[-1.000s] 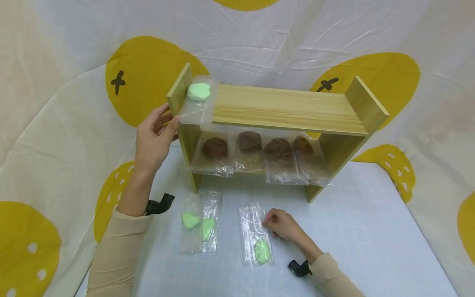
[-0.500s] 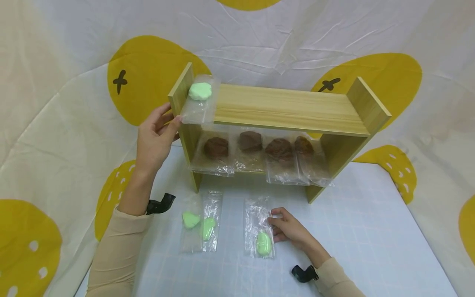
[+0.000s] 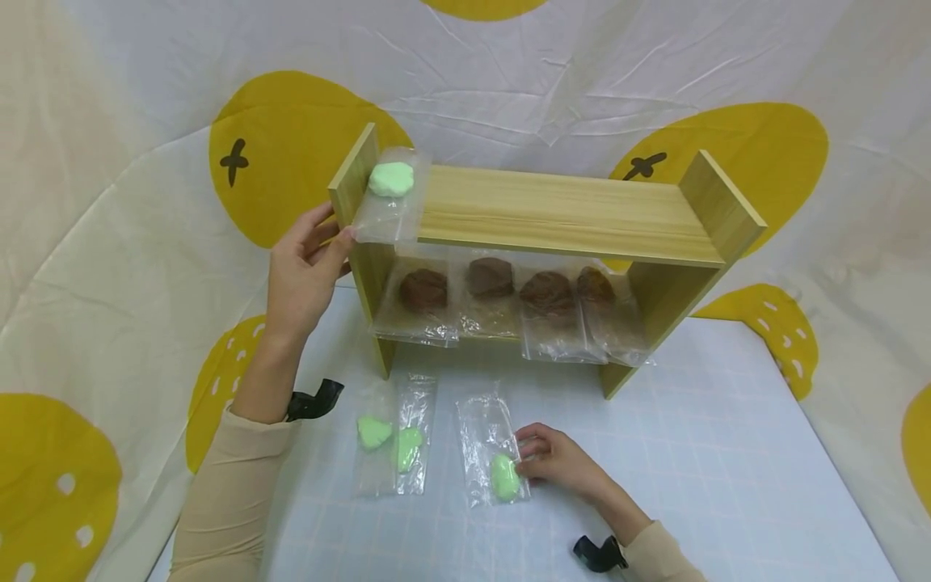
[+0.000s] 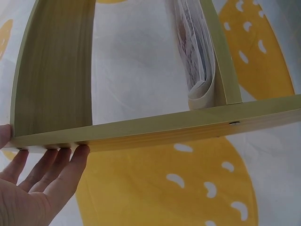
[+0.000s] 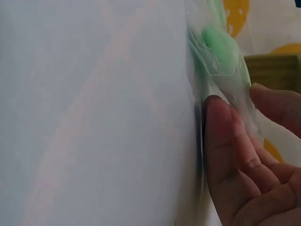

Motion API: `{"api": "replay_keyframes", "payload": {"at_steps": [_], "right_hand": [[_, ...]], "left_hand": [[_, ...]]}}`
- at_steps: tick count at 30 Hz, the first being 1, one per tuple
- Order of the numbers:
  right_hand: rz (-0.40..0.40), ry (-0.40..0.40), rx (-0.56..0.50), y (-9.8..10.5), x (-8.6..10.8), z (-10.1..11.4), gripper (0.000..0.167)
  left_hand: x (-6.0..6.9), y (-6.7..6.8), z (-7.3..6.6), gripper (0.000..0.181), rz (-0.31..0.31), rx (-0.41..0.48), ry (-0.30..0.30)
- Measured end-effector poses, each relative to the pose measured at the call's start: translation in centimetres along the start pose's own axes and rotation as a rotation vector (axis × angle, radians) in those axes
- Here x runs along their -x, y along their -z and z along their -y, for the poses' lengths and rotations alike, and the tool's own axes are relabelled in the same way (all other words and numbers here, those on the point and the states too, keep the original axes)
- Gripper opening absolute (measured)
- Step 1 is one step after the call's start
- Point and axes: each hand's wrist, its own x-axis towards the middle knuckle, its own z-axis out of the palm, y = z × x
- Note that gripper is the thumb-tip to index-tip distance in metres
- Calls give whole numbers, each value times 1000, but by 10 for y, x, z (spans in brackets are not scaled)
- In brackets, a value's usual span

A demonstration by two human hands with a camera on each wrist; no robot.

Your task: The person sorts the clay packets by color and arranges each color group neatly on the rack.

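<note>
Between thumb and fingers of my right hand (image 3: pixel 556 462), I pinched the clear bag (image 3: pixel 476 432) beside its green lump (image 3: pixel 505 478), likely so as not to squash it; my left hand (image 3: pixel 300 279) gripped the wooden shelf (image 3: pixel 560 212), seemingly to steady it.

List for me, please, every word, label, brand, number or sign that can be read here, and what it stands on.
None: no text can be read in any view, whether on the clear bags, the wooden shelf or the table. The dark crosses on the yellow shapes of the backdrop look like printed pattern, not lettering.
</note>
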Motion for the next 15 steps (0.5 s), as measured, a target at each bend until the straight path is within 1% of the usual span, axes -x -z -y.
{"api": "replay_keyframes", "payload": {"at_steps": [3,6,10,15], "right_hand": [[-2,-9,-27,-6,1,1,49],[-24,-9,-29,-9,1,1,48],[-58,-20,-54,-10,2,4,43],[-60,-60,-121,-8,1,5,37]], "left_hand": [[0,0,-1,42,0,-1,0],[0,0,-1,41,0,-8,2],[-1,1,-2,41,2,-19,10],[-2,2,-3,42,9,-33,20]]}}
